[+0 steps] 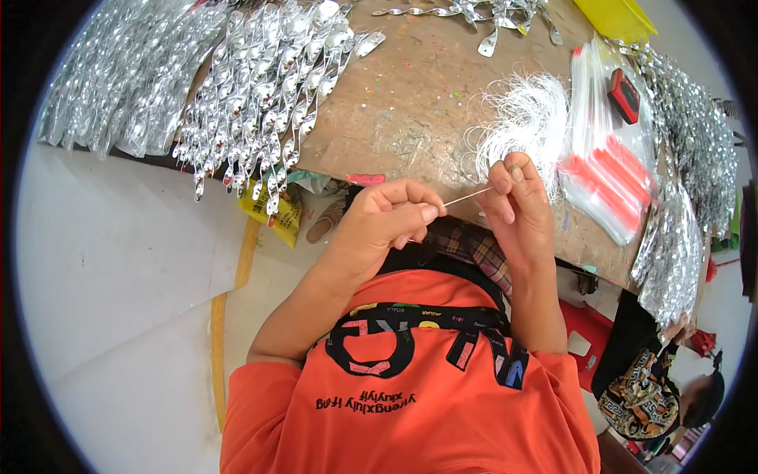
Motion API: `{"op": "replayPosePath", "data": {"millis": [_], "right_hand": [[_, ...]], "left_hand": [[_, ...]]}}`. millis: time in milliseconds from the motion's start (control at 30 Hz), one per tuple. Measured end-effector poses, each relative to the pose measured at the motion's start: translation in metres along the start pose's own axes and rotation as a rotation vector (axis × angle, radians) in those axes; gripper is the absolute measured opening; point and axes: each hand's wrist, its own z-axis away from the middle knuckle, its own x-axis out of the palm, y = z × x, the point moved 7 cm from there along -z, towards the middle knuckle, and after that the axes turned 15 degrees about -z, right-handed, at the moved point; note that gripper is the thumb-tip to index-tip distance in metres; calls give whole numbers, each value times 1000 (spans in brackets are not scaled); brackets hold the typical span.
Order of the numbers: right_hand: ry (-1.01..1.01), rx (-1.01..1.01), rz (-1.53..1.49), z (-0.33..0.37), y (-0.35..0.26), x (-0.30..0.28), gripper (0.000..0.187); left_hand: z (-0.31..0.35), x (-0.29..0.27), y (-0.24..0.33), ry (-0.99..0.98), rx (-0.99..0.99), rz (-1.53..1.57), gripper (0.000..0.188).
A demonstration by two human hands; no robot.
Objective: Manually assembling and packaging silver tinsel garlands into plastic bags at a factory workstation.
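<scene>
A thin white string (pixel 467 197) stretches taut between my two hands near the front edge of the table. My left hand (pixel 391 217) pinches one end between thumb and forefinger, its other fingers curled. My right hand (pixel 517 193), held slightly higher, pinches the other end, fingers bent. Just beyond the right hand lies a loose bundle of white strings (pixel 525 114). Clear plastic sleeves with red-pink ends (pixel 604 186) rest to its right.
Twisted silver foil strips (pixel 260 87) hang over the table's left edge, with more silver strips (pixel 687 134) at the right. A red-and-black device (pixel 624 96) lies on the sleeves. A yellow container (pixel 620 17) stands at the back. Another person (pixel 643 399) is at the lower right.
</scene>
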Motion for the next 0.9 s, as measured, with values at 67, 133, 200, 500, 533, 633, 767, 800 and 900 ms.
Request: {"op": "replayPosePath", "data": {"millis": [67, 133, 200, 500, 533, 633, 767, 800, 900], "right_hand": [[-18, -27, 49, 2, -2, 7, 8], [-70, -62, 393, 13, 4, 31, 8], [-135, -114, 479, 18, 9, 39, 8], [-187, -155, 504, 25, 2, 47, 10], [-164, -158, 482, 24, -2, 45, 11], [-141, -178, 428, 21, -14, 42, 7], [-135, -235, 345, 15, -28, 41, 3], [-125, -249, 321, 15, -33, 40, 3], [-86, -291, 231, 5, -47, 35, 5]], "left_hand": [[0, 0, 3, -3, 15, -37, 13], [1, 11, 4, -44, -26, -179, 16], [2, 16, 9, -33, 13, -193, 19], [7, 13, 10, 69, 111, -310, 10], [8, 13, 11, 74, 116, -313, 10], [7, 13, 11, 84, 95, -353, 11], [3, 13, 7, -4, 120, -275, 17], [3, 15, 4, -38, 125, -227, 19], [10, 8, -14, -80, 33, -291, 23]]}}
